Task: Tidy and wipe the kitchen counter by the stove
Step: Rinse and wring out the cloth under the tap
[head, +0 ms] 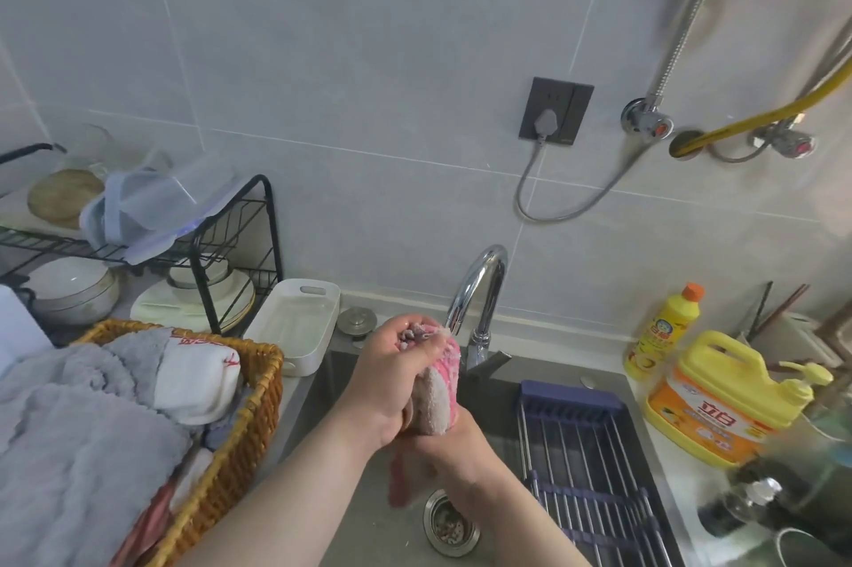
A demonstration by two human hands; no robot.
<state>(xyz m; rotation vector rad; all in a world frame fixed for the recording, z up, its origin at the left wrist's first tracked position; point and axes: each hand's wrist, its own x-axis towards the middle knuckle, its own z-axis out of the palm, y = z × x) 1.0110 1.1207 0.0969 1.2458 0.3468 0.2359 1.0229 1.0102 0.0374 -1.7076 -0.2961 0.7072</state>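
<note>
Both hands are working a pink cloth (441, 389) directly beneath the spout of the faucet (479, 289), above the sink (341, 502).

- The left hand (392, 375) is gripping the upper end of the cloth, fingers curled tight around it, just left of the faucet spout.
- The right hand (449, 446) is gripping the lower end, below and in front of the faucet. A pink tail of fabric is hanging down from it towards the drain (449, 525).
- Whether water is running cannot be told.

A sliding drain rack (585, 451) is lying across the sink to the right of the faucet. Further right of the faucet, a yellow detergent bottle (664, 331) and a yellow jug (719, 400) are standing on the tabletop (682, 474). To the left of the faucet, a white tray (295, 322) is sitting, and beyond it a wicker basket (249, 419) is holding folded towels.
</note>
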